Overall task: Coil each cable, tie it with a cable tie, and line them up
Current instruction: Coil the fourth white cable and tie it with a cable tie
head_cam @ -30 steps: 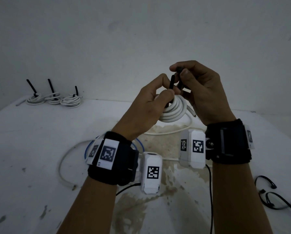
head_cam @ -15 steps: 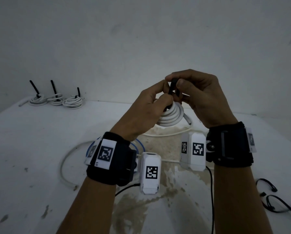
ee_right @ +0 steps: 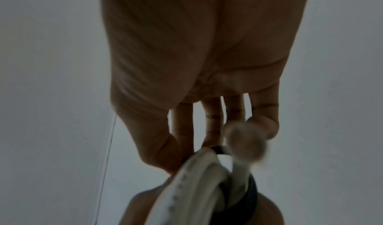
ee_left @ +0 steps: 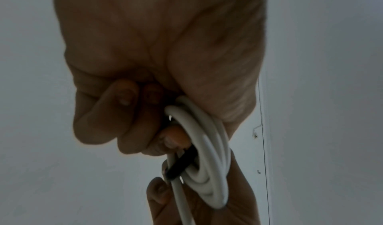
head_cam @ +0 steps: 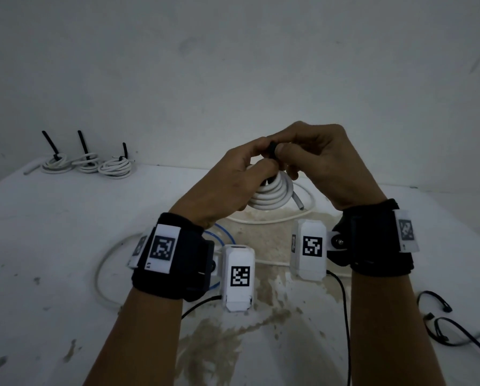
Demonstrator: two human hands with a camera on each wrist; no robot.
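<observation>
At the bottom of the frame I see my two arms with black wrist bands (head_cam: 372, 240). White boxes (head_cam: 238, 277) on them carry black and white square codes, with no words I can read.

Under my arms is the white surface (head_cam: 38, 232). It has a brown stain (head_cam: 213, 344) low in the middle and small dark spots on the left. Loose black ties (head_cam: 439, 319) lie at the lower right. A loose white cable (head_cam: 101, 274) curves at middle left, and a thin blue one (head_cam: 225, 232) peeks out beside my left wrist.

In the middle of the frame, I hold the white coiled cable (head_cam: 272, 195) up above the surface. My left hand (head_cam: 233, 185) has its fingers curled round the coil. My right hand (head_cam: 328, 168) pinches the black cable tie (head_cam: 272, 149) at the top of the coil, and my left thumb and finger pinch there too. In the left wrist view the black tie (ee_left: 182, 164) goes through the loops.

In the upper left, three tied white coils (head_cam: 88, 164) sit in a row near the wall, black tie ends sticking up.

Behind it all is a plain white wall (head_cam: 233, 65) with faint marks.
</observation>
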